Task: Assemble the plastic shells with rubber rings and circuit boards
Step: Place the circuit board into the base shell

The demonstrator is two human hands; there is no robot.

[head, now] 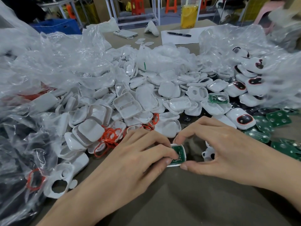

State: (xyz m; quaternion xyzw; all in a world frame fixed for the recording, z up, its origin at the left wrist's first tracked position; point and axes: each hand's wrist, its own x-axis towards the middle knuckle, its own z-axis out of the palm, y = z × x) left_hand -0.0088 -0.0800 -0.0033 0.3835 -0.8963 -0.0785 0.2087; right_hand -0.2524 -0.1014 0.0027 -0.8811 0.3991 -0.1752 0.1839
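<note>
The left hand (130, 159) grips the plastic shell (184, 153), thumb at its near rim and curled fingertips pressing the green circuit board (179, 151) seated inside. The right hand (219, 144) pinches the same shell between thumb and forefinger. It sits at mid-table (179, 201), toward the front edge. Red rubber rings (110, 137) lie just left, a pile of empty shells (130, 103) lies behind, and loose boards (276, 121) lie by the right edge.

- A single view, from a camera worn on the person's head, facing forward and down.
- It sits close above the surface (179, 201), with the left hand (135, 160) and right hand (216, 144) low in centre frame.
- The wide lens reaches orange stools (137, 5) far behind.
</note>
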